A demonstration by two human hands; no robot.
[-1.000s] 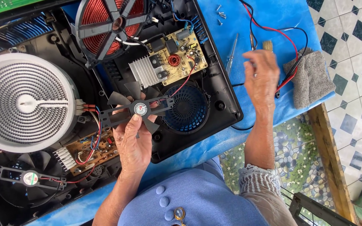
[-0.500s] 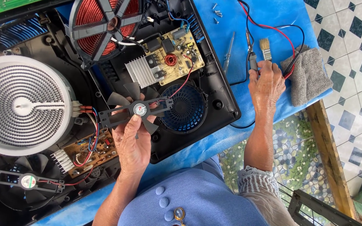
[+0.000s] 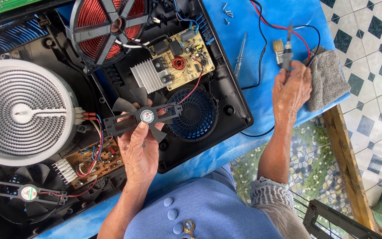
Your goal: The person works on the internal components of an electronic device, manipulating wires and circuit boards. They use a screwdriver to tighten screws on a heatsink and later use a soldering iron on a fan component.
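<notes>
Black plastic cooling fan (image 3: 143, 117), lifted over the opened cooker (image 3: 226, 110), sits pinched in the left hand (image 3: 140, 152); the right hand (image 3: 292, 86) grips a small paintbrush (image 3: 284, 52) near the worktop's (image 3: 279, 13) right edge, beside a grey cloth (image 3: 326, 79).

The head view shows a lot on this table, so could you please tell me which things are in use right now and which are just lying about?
In use:
- cooling fan, held in the left hand
- small brush, gripped by the right hand
- opened cooker housing, with its blue fan grille bare

Lying about:
- grey cloth
- screwdriver
- loose screws
- second fan, mounted
</notes>
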